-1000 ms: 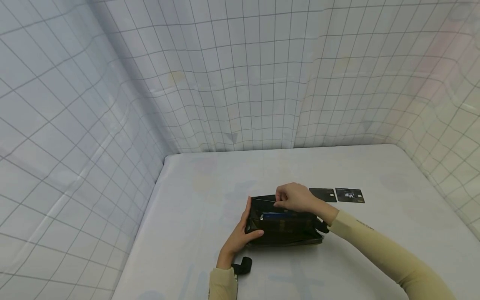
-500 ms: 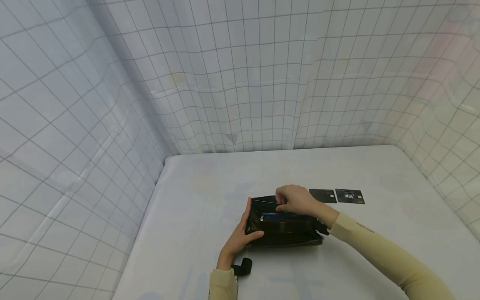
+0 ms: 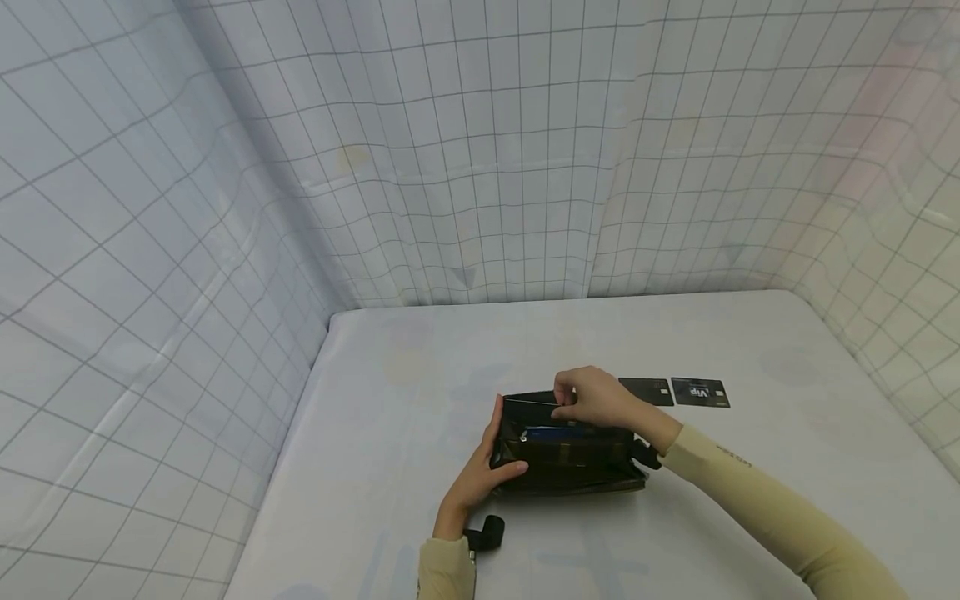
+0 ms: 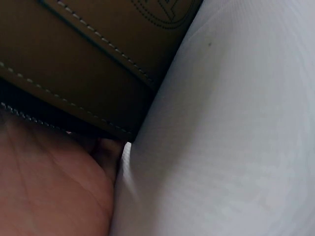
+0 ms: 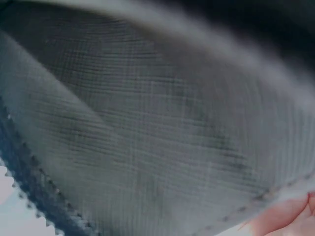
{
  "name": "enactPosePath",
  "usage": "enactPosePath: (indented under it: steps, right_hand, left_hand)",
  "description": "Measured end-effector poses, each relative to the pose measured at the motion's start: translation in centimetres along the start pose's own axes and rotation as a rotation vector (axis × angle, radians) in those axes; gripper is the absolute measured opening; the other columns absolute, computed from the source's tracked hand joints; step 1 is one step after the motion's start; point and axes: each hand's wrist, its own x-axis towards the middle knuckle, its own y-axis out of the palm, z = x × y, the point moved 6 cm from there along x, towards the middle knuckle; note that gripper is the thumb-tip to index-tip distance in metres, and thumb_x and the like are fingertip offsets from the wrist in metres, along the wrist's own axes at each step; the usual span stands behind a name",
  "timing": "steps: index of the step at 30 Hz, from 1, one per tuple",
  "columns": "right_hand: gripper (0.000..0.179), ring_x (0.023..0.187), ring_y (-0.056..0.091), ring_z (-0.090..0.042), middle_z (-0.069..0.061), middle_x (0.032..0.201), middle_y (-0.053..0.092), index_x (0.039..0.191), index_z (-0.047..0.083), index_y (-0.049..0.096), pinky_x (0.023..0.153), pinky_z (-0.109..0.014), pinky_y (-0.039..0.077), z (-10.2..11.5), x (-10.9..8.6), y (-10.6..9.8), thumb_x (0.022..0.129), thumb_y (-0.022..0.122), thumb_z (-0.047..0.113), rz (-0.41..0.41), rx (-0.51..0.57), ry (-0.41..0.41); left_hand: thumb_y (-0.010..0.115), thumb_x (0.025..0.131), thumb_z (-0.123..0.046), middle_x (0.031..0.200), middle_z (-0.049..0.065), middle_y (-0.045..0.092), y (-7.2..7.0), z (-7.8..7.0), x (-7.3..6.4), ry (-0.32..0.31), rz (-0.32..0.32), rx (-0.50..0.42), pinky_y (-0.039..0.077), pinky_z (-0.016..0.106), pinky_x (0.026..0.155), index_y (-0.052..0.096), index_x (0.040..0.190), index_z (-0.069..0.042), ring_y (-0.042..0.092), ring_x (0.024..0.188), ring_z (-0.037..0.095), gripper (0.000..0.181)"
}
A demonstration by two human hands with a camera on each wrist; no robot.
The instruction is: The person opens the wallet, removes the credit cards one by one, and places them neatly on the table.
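In the head view a dark zip-around wallet (image 3: 570, 454) lies open with its compartments facing up. Brown stitched leather and an embossed round mark show on the outside of this wallet (image 4: 88, 59) in the left wrist view. My left hand (image 3: 474, 477) grips the left end, thumb on the near side and fingers at the back. Across the back edge, my right hand (image 3: 596, 397) has thumb and curled fingers pinching at the inner rear panel; I cannot tell whether a card is between them. A blue item (image 3: 555, 433) shows in the middle compartment. Grey lining (image 5: 138, 118) fills the right wrist view.
Two dark cards lie side by side behind the right wrist: a plain black card (image 3: 647, 391) and a card marked Vip (image 3: 701, 392). A black wrist strap piece (image 3: 487, 533) sits by the left wrist. White gridded curtains (image 3: 480, 167) surround the white table (image 3: 405, 400).
My right hand shifts very slightly at the rear panel, its fingers still curled there. The left hand, the wallet and both cards stay put.
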Motion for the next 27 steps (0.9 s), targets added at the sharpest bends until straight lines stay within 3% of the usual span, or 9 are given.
enactPosePath:
  steps: [17,27]
  right_hand:
    - [0.028,0.055,0.045,-0.004,0.015,0.065,0.050,0.074,0.019,0.053,0.051,-0.026,0.037,0.27,-0.24,0.23,0.077,0.081,0.025,-0.001,-0.045,0.012]
    - [0.025,0.050,0.046,-0.002,0.015,0.065,0.052,0.075,0.020,0.054,0.050,-0.026,0.038,0.12,-0.37,0.10,0.079,0.079,0.022,-0.041,0.013,0.008]
  left_hand:
    - [0.066,0.090,-0.022,0.156,0.006,-0.009,0.05,0.15,-0.08,-0.024,-0.009,-0.016,0.009,0.057,0.108,-0.009,0.153,-0.023,-0.004,0.141,0.026,0.097]
    - [0.066,0.090,-0.021,0.156,0.003,-0.010,-0.09,0.25,-0.04,-0.023,-0.010,-0.010,0.007,0.057,0.108,-0.009,0.152,-0.024,-0.006,0.141,0.024,0.097]
